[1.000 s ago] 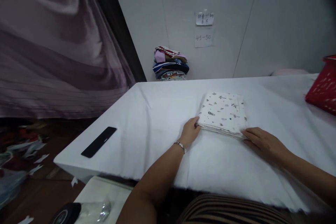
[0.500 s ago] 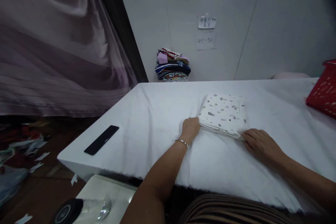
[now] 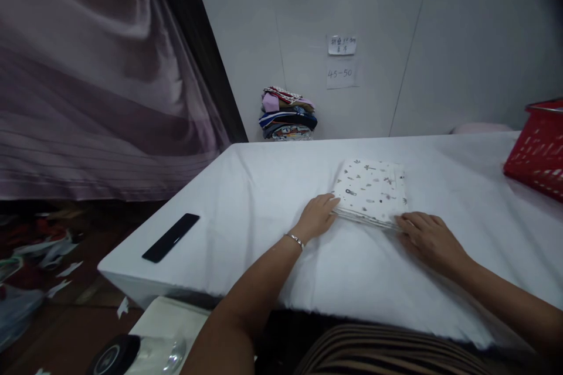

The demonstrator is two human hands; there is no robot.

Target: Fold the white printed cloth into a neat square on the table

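Observation:
A folded white cloth (image 3: 372,190) printed with small plants and figures lies on the white-covered table in front of me. Its layered near edge faces me. My left hand (image 3: 317,215), with a bracelet at the wrist, touches the near left corner, its fingers stretched out over the edge. At the near right corner, my right hand (image 3: 428,238) has its fingers curled round the cloth's edge; its thumb is mostly hidden beneath.
A black phone-like slab (image 3: 170,238) lies on the table (image 3: 264,187) at left. A red basket (image 3: 539,149) stands at far right. Folded fabrics (image 3: 288,114) are stacked beyond the far edge. A glass jar (image 3: 153,354) with a black lid sits on a pale surface, lower left.
My left hand has loosened from a closed hold at the corner to stretched fingers. My right hand stays at its corner. The view has shifted slightly; the cloth keeps its folded shape.

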